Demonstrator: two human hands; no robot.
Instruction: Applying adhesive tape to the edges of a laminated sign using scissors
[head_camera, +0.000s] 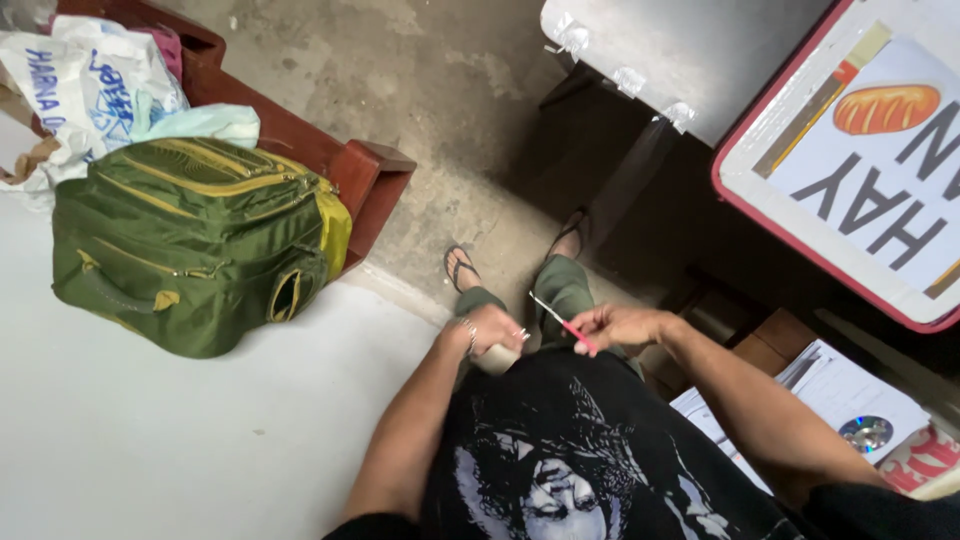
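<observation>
I look down at my lap and a black printed shirt. My left hand (492, 328), with a bracelet at the wrist, is closed around a small pale roll of tape (498, 358) held against my belly. My right hand (617, 325) pinches a thin tool with a pink handle and metal blade (560, 322), its tip pointing up and left toward the left hand. The two hands are a short gap apart, above my green trousers and sandalled feet (460, 268).
A green and yellow bag (190, 240) sits on a white surface at left, with a white plastic bag (90, 90) and a red wooden bench (365, 175) behind it. A red-framed sign board (850, 170) leans at right. Papers and a disc (866, 432) lie lower right.
</observation>
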